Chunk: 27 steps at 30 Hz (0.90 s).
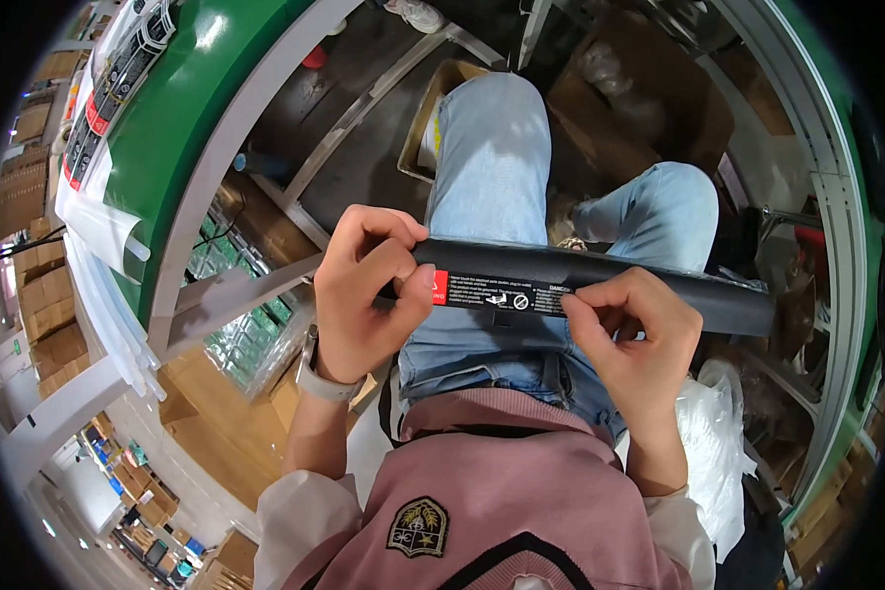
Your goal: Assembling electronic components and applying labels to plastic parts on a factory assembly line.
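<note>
A long black bar (733, 303) lies across my thighs, running from my left hand toward the right. Along its near side is a black label (501, 297) with a red end and white print. My left hand (369, 290) pinches the label's red end between thumb and finger, its knuckles against the bar. At the other end my right hand (639, 329) has thumb and forefinger closed on the label, the remaining fingers curled. Whether the label is fully stuck down on the bar cannot be made out.
A green tabletop (192, 98) on a pale metal frame (256, 128) stands at the left, with a strip of similar labels (118, 84) on it. Below are cardboard boxes (231, 423). An open carton (418, 128) sits beyond my knees. White plastic bags (708, 452) hang beside my right arm.
</note>
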Each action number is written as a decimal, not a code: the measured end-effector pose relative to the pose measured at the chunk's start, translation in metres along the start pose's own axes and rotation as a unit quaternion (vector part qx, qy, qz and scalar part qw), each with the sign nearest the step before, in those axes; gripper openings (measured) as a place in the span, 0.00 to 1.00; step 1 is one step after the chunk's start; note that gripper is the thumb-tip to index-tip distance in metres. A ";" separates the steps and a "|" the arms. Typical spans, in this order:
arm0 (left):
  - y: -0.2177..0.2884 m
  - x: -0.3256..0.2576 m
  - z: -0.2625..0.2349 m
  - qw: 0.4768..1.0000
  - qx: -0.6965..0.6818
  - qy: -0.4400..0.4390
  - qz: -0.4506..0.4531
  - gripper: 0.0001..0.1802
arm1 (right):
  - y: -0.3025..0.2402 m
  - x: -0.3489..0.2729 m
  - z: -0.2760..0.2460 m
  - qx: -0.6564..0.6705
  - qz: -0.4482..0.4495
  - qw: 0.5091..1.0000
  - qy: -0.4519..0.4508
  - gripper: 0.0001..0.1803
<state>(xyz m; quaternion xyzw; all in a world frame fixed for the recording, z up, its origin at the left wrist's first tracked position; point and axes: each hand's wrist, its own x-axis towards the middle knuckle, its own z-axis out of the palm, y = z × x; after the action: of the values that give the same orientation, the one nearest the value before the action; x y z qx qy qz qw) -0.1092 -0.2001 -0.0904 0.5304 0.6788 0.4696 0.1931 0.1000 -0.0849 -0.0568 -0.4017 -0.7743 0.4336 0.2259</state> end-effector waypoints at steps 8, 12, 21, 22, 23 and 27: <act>-0.018 -0.004 -0.001 0.999 -0.033 0.001 0.020 0.16 | -0.002 0.002 -0.001 -0.011 -0.001 1.000 -0.008 0.06; -0.026 -0.010 0.003 0.991 -0.122 0.042 -0.042 0.19 | 0.001 0.001 0.002 0.005 0.013 1.000 -0.012 0.06; -0.025 -0.011 0.005 0.988 -0.142 0.044 -0.051 0.21 | -0.005 0.001 -0.003 -0.104 -0.016 0.994 -0.023 0.09; -0.025 -0.012 0.005 0.988 -0.141 0.047 -0.051 0.20 | -0.007 0.003 -0.003 -0.190 -0.049 0.980 -0.028 0.11; -0.027 -0.013 0.004 0.988 -0.141 0.048 -0.048 0.20 | -0.008 0.005 -0.009 -0.190 -0.051 0.980 -0.026 0.11; -0.032 -0.013 0.004 0.988 -0.129 0.067 -0.055 0.20 | -0.016 0.014 -0.017 -0.333 -0.096 0.938 -0.026 0.21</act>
<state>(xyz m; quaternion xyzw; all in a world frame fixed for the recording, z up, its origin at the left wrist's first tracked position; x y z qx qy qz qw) -0.1188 -0.2096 -0.1227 0.4303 0.6521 0.5765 0.2394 0.0971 -0.0700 -0.0337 -0.3662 -0.9150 0.1373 0.0994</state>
